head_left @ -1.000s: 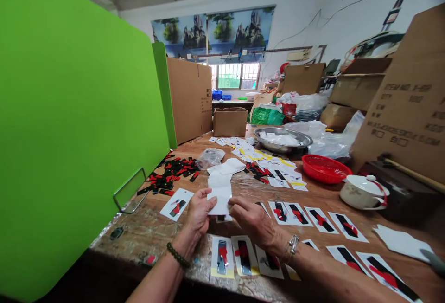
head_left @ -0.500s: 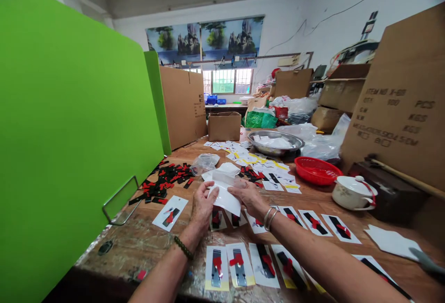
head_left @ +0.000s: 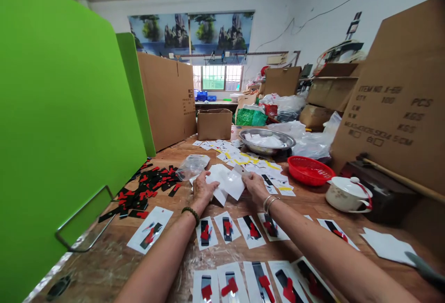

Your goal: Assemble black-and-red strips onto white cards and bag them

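Above the table [head_left: 114, 256], left hand [head_left: 202, 188] and right hand [head_left: 255, 187] each grip white sheets [head_left: 227, 182], fingertips hidden behind them.

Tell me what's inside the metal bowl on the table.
The metal bowl holds a low heap of white pieces, like paper or plastic. Its near rim hides whatever lies at the bottom beneath them.

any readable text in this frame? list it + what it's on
"ITEM NO", "100", "PCS", "KGS", "5CM": large cardboard box on the right; the other characters in its lines are blurred.
Small dark print on the tall cardboard box at left: too small to read.
White cards with black and red pieces: no legible text.
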The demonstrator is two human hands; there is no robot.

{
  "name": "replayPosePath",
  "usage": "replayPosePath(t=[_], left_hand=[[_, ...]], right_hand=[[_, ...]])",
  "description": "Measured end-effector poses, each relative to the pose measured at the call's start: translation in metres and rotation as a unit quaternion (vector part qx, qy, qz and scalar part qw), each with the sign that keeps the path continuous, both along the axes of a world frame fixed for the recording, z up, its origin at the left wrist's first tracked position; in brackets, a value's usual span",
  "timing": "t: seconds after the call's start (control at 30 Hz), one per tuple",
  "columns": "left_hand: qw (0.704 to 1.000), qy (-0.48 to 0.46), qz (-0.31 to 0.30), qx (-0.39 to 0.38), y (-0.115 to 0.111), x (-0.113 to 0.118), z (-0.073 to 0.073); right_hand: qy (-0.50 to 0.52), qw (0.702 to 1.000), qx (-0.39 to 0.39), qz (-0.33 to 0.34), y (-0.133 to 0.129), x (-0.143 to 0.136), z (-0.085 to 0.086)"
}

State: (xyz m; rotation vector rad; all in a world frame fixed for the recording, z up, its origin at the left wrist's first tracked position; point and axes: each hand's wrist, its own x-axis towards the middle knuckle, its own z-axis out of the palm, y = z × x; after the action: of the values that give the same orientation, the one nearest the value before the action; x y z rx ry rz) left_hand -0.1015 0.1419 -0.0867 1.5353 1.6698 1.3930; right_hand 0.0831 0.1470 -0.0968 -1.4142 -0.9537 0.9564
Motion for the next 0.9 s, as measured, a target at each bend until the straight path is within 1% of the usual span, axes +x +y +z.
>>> replayPosePath(t=[0.03,0.1,0.17,0.2,0.23,0.3,0.33,0.37,0.43,0.53,0.6,0.63,0.7,0.73,0.77,0.8,0.83,0.9], left_hand=[[1.0,0.015,-0.007,0.02,-0.001,0.002,0.003],[0.995,0.048,-0.006,0.086,-0.009,0.008,0.01],[0.99,0.041,-0.014,0.135,-0.021,0.017,0.021],[0.991,0.008,-0.035,0.13,-0.029,0.022,0.026],[0.991,-0.043,-0.071,0.102,-0.038,0.028,0.031],[0.977,-0.141,-0.157,0.017,-0.057,0.036,0.038],[0.968,-0.166,-0.19,-0.016,-0.066,0.038,0.041],[0.961,-0.169,-0.215,-0.036,-0.076,0.038,0.043],[0.962,-0.121,-0.242,-0.038,-0.096,0.034,0.047],[0.963,-0.004,-0.271,0.009,-0.125,0.021,0.054],[0.959,0.053,-0.271,0.064,-0.144,0.015,0.06],[0.96,0.063,-0.252,0.1,-0.153,0.014,0.062],[0.97,0.05,-0.177,0.161,-0.172,0.017,0.063],[0.976,0.025,-0.134,0.172,-0.181,0.02,0.061],[0.981,-0.012,-0.104,0.162,-0.192,0.024,0.058],[0.985,-0.059,-0.097,0.133,-0.202,0.028,0.054],[0.983,-0.113,-0.114,0.09,-0.212,0.033,0.049],[0.96,-0.21,-0.185,0.011,-0.229,0.039,0.036]], right_hand=[[-0.001,1.0,0.0,0.003,-0.004,0.005,0.003],[-0.003,1.0,0.005,0.012,-0.015,0.013,0.013],[0.0,0.999,0.023,0.035,-0.032,0.015,0.023],[0.007,0.998,0.035,0.055,-0.042,0.014,0.029],[0.017,0.996,0.046,0.079,-0.053,0.013,0.034],[0.037,0.989,0.051,0.134,-0.075,0.01,0.043],[0.041,0.986,0.052,0.156,-0.086,0.009,0.047],[0.036,0.983,0.055,0.169,-0.096,0.009,0.05],[0.001,0.981,0.076,0.178,-0.114,0.012,0.056],[-0.084,0.97,0.114,0.2,-0.139,0.021,0.063],[-0.13,0.959,0.122,0.218,-0.158,0.026,0.066],[-0.143,0.957,0.126,0.22,-0.168,0.028,0.067],[-0.161,0.956,0.138,0.201,-0.189,0.026,0.069],[-0.171,0.956,0.151,0.183,-0.199,0.024,0.069],[-0.183,0.955,0.167,0.165,-0.21,0.02,0.068],[-0.196,0.951,0.184,0.149,-0.219,0.016,0.067],[-0.208,0.948,0.199,0.139,-0.228,0.012,0.066],[-0.215,0.943,0.21,0.14,-0.241,0.004,0.061]])
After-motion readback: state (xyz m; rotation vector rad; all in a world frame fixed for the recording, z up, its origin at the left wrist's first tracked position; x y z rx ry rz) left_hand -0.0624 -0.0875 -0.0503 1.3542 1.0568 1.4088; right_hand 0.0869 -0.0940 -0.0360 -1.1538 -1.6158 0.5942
